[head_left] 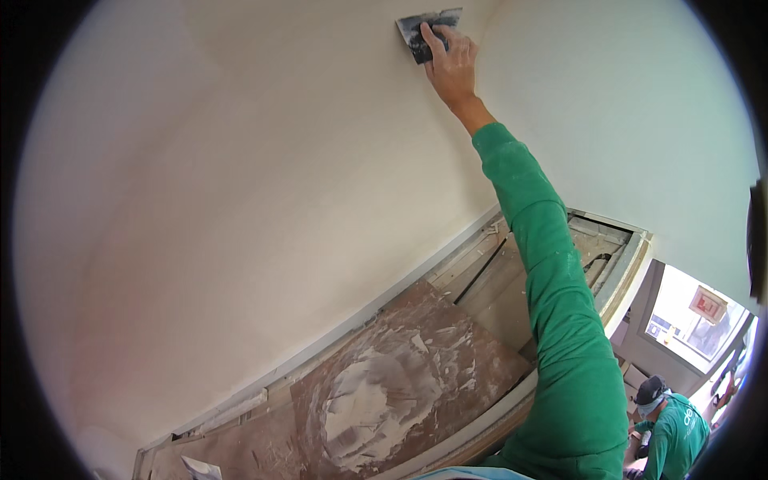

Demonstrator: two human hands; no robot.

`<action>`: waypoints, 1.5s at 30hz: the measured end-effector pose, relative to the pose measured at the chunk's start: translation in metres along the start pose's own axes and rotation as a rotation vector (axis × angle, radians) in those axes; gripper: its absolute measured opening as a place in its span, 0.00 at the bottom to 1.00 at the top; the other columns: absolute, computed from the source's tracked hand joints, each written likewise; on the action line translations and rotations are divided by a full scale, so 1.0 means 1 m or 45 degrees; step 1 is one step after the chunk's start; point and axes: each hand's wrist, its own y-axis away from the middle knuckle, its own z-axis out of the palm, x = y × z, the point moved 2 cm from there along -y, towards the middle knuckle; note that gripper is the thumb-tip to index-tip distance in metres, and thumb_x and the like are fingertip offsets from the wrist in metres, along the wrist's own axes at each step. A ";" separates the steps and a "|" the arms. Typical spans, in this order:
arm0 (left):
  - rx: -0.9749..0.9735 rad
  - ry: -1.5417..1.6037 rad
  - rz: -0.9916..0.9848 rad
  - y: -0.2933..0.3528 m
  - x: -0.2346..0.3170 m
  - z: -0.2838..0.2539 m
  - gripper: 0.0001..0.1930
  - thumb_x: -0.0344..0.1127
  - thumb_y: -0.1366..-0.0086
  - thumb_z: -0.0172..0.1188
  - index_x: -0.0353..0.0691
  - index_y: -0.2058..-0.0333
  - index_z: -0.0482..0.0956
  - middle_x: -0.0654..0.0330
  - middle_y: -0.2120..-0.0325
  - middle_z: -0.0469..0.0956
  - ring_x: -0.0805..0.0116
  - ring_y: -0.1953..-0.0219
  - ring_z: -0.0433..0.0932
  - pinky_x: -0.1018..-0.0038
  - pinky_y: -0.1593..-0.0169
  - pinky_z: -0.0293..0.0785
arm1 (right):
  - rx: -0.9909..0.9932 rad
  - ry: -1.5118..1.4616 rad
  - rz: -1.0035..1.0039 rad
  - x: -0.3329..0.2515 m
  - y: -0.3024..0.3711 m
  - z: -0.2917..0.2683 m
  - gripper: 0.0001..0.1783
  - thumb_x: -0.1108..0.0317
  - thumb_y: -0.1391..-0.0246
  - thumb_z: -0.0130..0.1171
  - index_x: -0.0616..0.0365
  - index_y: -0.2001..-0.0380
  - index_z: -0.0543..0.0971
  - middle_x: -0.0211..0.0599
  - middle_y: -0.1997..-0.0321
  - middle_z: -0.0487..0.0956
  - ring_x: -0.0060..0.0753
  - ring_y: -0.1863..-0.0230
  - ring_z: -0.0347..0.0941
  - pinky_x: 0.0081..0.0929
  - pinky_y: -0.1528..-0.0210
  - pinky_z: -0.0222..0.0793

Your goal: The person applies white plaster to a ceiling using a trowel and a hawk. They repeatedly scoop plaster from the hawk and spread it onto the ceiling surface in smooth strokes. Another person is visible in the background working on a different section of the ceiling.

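My right hand (454,64), in a green sleeve, is stretched far up and grips a dark putty knife (416,40) smeared with white. Its wide, flat blade lies at or close to the upper part of the pale wall (264,176), near the corner. Thumb and fingers press on the blade from behind; the handle cannot be made out. Below, a brown board (488,360) carries a thick spread of white putty (360,412). A second pale blade (202,468) shows at the bottom edge, mostly cut off. My left hand is out of view.
The board rests on a framed ledge (632,264) along the wall, with dusty channels and scraps. Another wall (640,120) meets the first at right. Lower right, beneath the ledge, a person (676,432) in a green top and dark cap bends near a bright window (692,312).
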 end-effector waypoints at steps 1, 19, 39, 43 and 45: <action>0.094 0.289 0.011 0.003 -0.019 0.010 0.40 0.29 0.52 0.70 0.24 0.40 0.65 0.39 0.43 0.70 0.48 0.39 0.69 0.59 0.35 0.62 | -0.075 0.005 0.009 0.000 0.008 -0.003 0.43 0.77 0.62 0.64 0.44 0.37 0.70 0.36 0.44 0.70 0.44 0.44 0.65 0.47 0.43 0.59; 0.068 0.413 -0.053 0.052 -0.025 0.056 0.36 0.30 0.47 0.67 0.28 0.40 0.65 0.41 0.46 0.70 0.47 0.45 0.70 0.60 0.40 0.66 | 0.673 0.034 -0.250 -0.112 -0.120 -0.130 0.37 0.80 0.61 0.59 0.44 0.43 0.76 0.32 0.48 0.71 0.37 0.45 0.64 0.42 0.43 0.53; 0.007 1.127 -0.833 0.046 -0.017 0.065 0.35 0.38 0.41 0.60 0.29 0.37 0.62 0.41 0.41 0.66 0.45 0.39 0.66 0.57 0.36 0.61 | 0.331 -0.052 -0.216 -0.140 -0.078 -0.049 0.44 0.82 0.65 0.60 0.39 0.39 0.72 0.30 0.44 0.68 0.38 0.43 0.62 0.48 0.43 0.56; 0.071 1.572 -1.281 0.040 -0.008 0.062 0.36 0.48 0.36 0.58 0.31 0.36 0.63 0.47 0.38 0.66 0.52 0.38 0.65 0.61 0.35 0.60 | 0.276 -0.076 -0.209 -0.144 -0.063 -0.037 0.45 0.82 0.63 0.60 0.39 0.38 0.71 0.31 0.44 0.68 0.39 0.43 0.63 0.48 0.44 0.57; 0.100 1.618 -1.379 0.041 -0.010 0.058 0.37 0.53 0.34 0.56 0.33 0.35 0.63 0.49 0.37 0.66 0.56 0.37 0.65 0.63 0.34 0.59 | 0.230 -0.083 -0.205 -0.147 -0.052 -0.030 0.44 0.81 0.62 0.60 0.39 0.37 0.70 0.31 0.44 0.68 0.39 0.43 0.63 0.48 0.44 0.58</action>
